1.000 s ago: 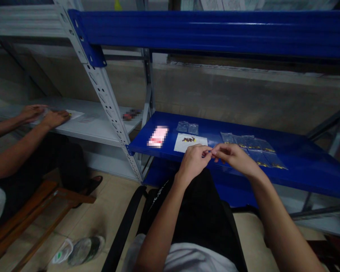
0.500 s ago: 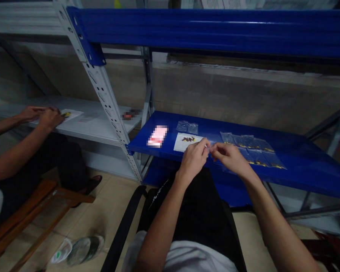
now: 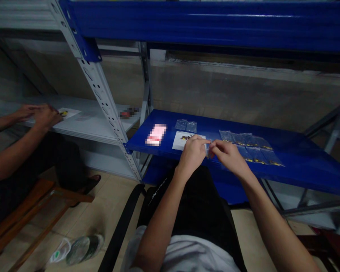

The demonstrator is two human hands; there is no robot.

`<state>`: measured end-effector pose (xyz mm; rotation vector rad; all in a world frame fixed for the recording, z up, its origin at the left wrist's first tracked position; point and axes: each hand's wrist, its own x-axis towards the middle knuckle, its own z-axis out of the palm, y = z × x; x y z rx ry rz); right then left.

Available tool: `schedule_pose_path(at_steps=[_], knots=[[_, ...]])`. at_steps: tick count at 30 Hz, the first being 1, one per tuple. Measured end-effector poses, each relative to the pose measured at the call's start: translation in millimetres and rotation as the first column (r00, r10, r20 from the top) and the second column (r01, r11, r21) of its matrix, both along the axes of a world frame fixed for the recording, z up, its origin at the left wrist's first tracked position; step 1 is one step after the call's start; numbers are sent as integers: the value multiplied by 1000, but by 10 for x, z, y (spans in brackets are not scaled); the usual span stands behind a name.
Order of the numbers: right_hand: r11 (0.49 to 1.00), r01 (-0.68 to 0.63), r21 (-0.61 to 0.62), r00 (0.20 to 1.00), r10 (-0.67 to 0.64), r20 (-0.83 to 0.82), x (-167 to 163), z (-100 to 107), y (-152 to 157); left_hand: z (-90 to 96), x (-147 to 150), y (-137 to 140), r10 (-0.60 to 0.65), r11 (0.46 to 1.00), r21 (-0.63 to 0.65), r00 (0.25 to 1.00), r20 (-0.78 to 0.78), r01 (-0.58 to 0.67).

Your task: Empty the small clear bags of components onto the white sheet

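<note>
My left hand (image 3: 192, 152) and my right hand (image 3: 228, 154) meet at the front edge of the blue shelf (image 3: 303, 166). Both are closed, fingertips pinching a small clear plastic bag (image 3: 207, 150) between them; its contents are hidden. Just behind my left hand is a white sheet of paper (image 3: 177, 142) with small brown and yellow pieces (image 3: 183, 138), partly covered by the hand. To the right of my right hand lie several clear zip bags (image 3: 256, 154) in two rows, with yellowish pieces at their lower ends. Two flat clear bags (image 3: 186, 125) lie behind the paper.
A blurred pink rectangular item (image 3: 156, 135) lies left of the paper. A perforated upright post (image 3: 107, 102) divides this shelf from a grey one, where another person's hands (image 3: 42, 115) work. A blue beam (image 3: 215, 24) runs overhead. A clear bottle (image 3: 83, 249) is on the floor.
My left hand's fingers have stretched forward over the bag, covering more of the brown pieces. My right fingers have drawn closer to the left. The view has shifted slightly.
</note>
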<state>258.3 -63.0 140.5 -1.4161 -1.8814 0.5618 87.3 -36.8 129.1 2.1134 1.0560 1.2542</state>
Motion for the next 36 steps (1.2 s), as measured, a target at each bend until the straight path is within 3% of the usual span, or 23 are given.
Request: schedule_pose_path(at_steps=[3,7,10,12,15,18,23,27,30,33,36], knots=[[999,-51,-6,998,52,19,-5,19,-3,-18,-10,42,-5,999,-46,999,42,7],[998,2,57,997,-7,71,25,-28,44,-70,-73,78,-14,993,-114,993,115,27],[993,112,-23,988,-113,-106,79,-157,133,-105,-117,94,5,987,-161,979,206,29],[973,170,-154,928,-211,-306,125,-269,199,-127,-137,113,-11,970,-227,953,304,84],[935,14,-355,791,-228,-567,178,-410,275,-165,-157,164,-54,937,-292,902,429,195],[884,-212,-416,678,-174,-715,191,-482,321,-212,-168,216,-58,940,-275,892,449,200],[886,-205,-416,585,-229,-778,201,-551,387,-321,-176,241,-41,924,-328,906,422,195],[928,-96,-359,600,-234,-765,352,-557,525,-298,-220,347,24,979,-199,959,283,34],[937,-13,-350,646,-259,-718,544,-471,778,-156,-254,651,117,993,-22,977,179,-115],[913,57,-403,743,-308,-594,673,-350,1114,-46,-211,1130,69,997,24,997,17,-69],[888,100,-448,829,-323,-457,678,-278,1403,-90,-72,1581,-35,998,-53,985,-172,26]])
